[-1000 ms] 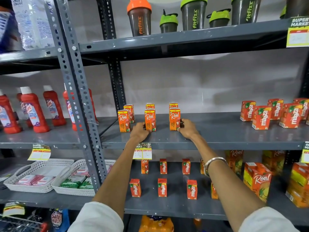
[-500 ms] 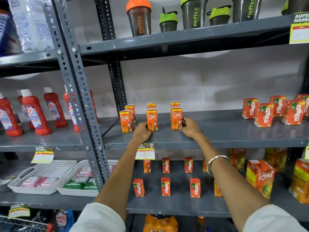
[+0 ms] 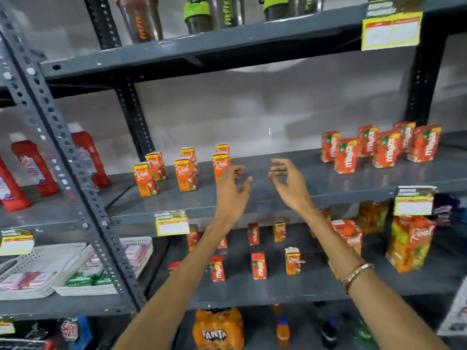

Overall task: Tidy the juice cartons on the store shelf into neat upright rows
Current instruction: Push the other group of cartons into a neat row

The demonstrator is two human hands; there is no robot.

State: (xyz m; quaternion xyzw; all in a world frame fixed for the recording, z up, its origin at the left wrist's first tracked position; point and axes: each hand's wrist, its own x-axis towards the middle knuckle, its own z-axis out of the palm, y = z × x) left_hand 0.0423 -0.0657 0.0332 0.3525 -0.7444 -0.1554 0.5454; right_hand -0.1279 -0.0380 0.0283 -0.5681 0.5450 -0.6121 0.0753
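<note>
Several small orange Real juice cartons (image 3: 185, 178) stand upright in two rows of three on the middle grey shelf (image 3: 278, 195). Further right on the same shelf, a loose group of red Maaza cartons (image 3: 379, 147) stands upright. My left hand (image 3: 233, 190) hovers just right of the Real cartons, fingers apart and empty, partly hiding the rightmost front carton. My right hand (image 3: 289, 183) hangs in the air beside it, also open and empty. Both hands are over the bare stretch between the two groups.
The shelf below holds small Maaza and Real cartons (image 3: 259, 265) and large Real cartons (image 3: 408, 242). Shaker bottles (image 3: 141, 18) stand on the top shelf. Red bottles (image 3: 32, 168) and white baskets (image 3: 83, 269) fill the left bay behind a steel upright (image 3: 63, 157). A Fanta pack (image 3: 218, 329) sits lowest.
Both hands have let go of the Real cartons and lifted off the shelf, moving right. The view has shifted closer and to the right.
</note>
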